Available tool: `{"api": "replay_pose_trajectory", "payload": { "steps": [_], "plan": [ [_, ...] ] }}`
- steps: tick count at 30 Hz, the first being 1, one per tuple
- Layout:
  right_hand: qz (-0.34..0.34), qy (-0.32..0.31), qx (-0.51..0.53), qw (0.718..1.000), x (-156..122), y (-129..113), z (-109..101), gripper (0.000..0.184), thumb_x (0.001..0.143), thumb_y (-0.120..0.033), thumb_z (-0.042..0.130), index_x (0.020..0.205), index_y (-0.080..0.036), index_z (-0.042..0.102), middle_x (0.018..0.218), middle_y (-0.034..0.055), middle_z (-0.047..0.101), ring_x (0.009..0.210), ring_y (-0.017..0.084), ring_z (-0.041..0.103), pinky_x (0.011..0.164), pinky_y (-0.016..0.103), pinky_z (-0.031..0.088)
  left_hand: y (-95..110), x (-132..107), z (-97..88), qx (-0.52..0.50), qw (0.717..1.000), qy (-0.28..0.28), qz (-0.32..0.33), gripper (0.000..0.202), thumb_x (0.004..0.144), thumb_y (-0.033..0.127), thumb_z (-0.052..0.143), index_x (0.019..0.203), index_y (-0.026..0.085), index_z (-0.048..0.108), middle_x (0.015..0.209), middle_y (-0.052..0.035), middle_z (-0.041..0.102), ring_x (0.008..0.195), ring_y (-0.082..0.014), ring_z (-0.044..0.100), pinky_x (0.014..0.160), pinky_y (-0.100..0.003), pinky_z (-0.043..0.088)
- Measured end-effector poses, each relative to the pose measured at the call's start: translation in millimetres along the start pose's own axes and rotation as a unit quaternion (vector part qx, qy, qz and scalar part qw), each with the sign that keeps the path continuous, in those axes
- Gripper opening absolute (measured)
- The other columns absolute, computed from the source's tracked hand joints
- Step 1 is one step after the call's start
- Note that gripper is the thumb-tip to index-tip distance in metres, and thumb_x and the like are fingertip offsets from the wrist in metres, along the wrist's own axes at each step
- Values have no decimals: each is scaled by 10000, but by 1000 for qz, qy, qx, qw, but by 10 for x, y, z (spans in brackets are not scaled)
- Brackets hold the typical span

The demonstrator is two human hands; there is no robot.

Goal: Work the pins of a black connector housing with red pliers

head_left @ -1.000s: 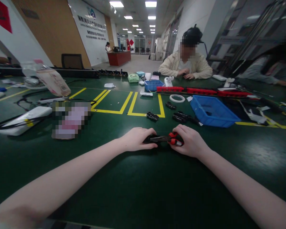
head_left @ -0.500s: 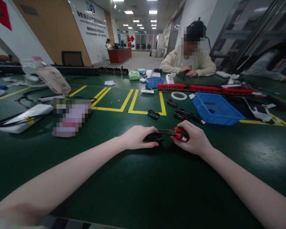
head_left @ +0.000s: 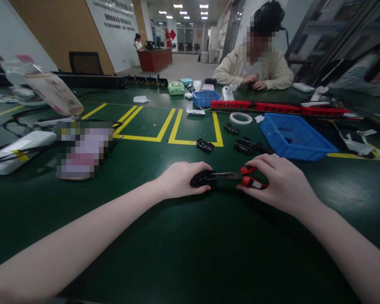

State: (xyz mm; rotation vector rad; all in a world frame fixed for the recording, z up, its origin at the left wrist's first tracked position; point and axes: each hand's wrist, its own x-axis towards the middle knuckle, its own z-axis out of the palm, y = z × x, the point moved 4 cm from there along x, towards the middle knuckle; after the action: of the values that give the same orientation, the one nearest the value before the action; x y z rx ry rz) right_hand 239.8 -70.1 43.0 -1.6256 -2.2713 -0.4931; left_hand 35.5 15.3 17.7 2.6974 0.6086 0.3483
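Note:
My left hand (head_left: 183, 179) is closed around a small black plastic part (head_left: 202, 179), low over the green table (head_left: 190, 245). Red-handled long-nose pliers (head_left: 251, 181) are in my right hand (head_left: 280, 181), their handles spread a little apart. The jaws point left and reach the right end of the black part; whether they grip it I cannot tell. Beyond my hands lie similar black parts: one on the yellow tape (head_left: 204, 145), a smaller one (head_left: 232, 128) behind it, and a larger black piece (head_left: 247, 145) to the right.
A blue bin (head_left: 296, 139) stands right of my hands, with a roll of white tape (head_left: 240, 118) behind it. Red strips (head_left: 278, 107) cross the back. At left are a phone (head_left: 85, 152), a white device (head_left: 22, 150) and a bottle (head_left: 53, 93). A person (head_left: 253, 71) sits opposite.
My right hand and the pliers have moved right and turned, and the handles are wider apart. My left hand still holds the black part, which now shows more clearly. The view has tilted down slightly.

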Motion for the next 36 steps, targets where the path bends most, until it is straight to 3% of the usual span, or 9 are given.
{"api": "replay_pose_trajectory", "payload": {
  "steps": [8,16,21,25,36],
  "plan": [
    [-43,-17,-18,999,-10,-156,25,382,770,-510,565,943,-169,579,916,126,609,756,245,553,630,389,440,37,22,45,20,999,-35,11,390,834,433,600,1140,213,503,980,-10,667,815,-167,639,705,-274,458],
    [-57,-12,15,998,9,-154,17,247,791,-428,535,885,-202,569,814,103,614,662,223,555,542,364,427,35,33,42,18,999,-37,32,364,849,453,572,1110,207,514,977,2,640,831,-153,614,707,-271,433],
    [-24,-23,56,998,-11,-78,-8,284,792,-454,540,907,-195,553,840,103,623,669,228,585,538,369,471,36,35,24,31,998,-21,45,363,856,473,551,1087,193,539,966,-11,594,859,-160,573,717,-271,418],
    [-12,-63,13,998,-5,-62,-58,253,813,-445,503,908,-213,537,846,92,605,668,243,578,534,389,461,38,32,14,29,998,-7,47,354,855,423,572,1104,176,530,972,-13,588,854,-152,567,715,-267,414],
    [-56,-76,-33,995,-9,-125,-46,212,792,-352,522,952,-213,537,876,109,596,709,267,544,594,402,407,58,34,50,41,996,26,77,334,855,370,585,1103,156,520,973,-19,619,856,-149,589,684,-257,397]
  ]
}}
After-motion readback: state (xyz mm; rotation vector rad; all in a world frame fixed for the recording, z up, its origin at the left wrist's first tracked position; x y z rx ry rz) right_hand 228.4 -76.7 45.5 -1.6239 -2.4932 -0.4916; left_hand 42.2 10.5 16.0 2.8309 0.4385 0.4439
